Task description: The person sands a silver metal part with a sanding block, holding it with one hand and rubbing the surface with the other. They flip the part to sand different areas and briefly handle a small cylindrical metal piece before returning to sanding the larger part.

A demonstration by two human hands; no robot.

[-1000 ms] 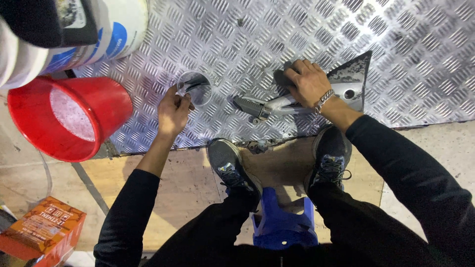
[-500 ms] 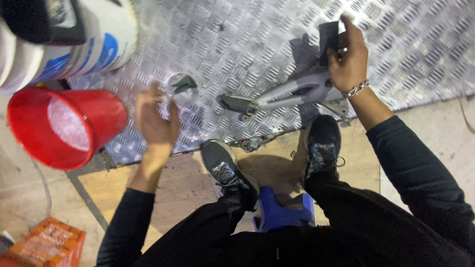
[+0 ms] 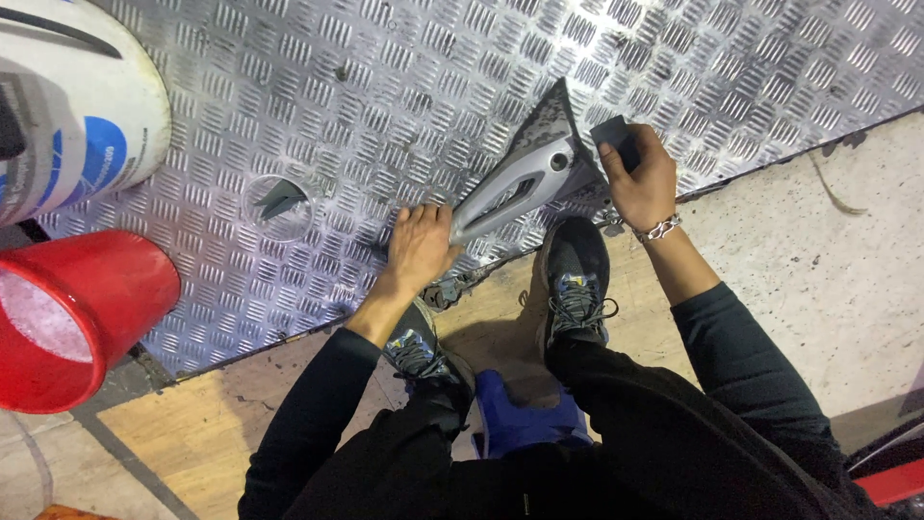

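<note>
A grey metal bracket-like part [image 3: 525, 178] with a slotted arm lies tilted on the diamond-patterned metal plate [image 3: 404, 87]. My left hand [image 3: 419, 246] grips the lower end of its arm. My right hand [image 3: 640, 178] holds a small dark sanding block [image 3: 614, 140] against the part's upper right edge. A bracelet is on the right wrist.
A clear plastic cup [image 3: 277, 205] with a dark piece inside stands on the plate left of my left hand. A red bucket [image 3: 72, 313] and a large white container [image 3: 67, 106] sit at the far left. My shoes [image 3: 576, 279] rest on a wooden board [image 3: 221, 404]; concrete floor lies at right.
My left hand left the clear cup and took hold of the grey part's lower end. The part and my right hand shifted left and stood up more steeply.
</note>
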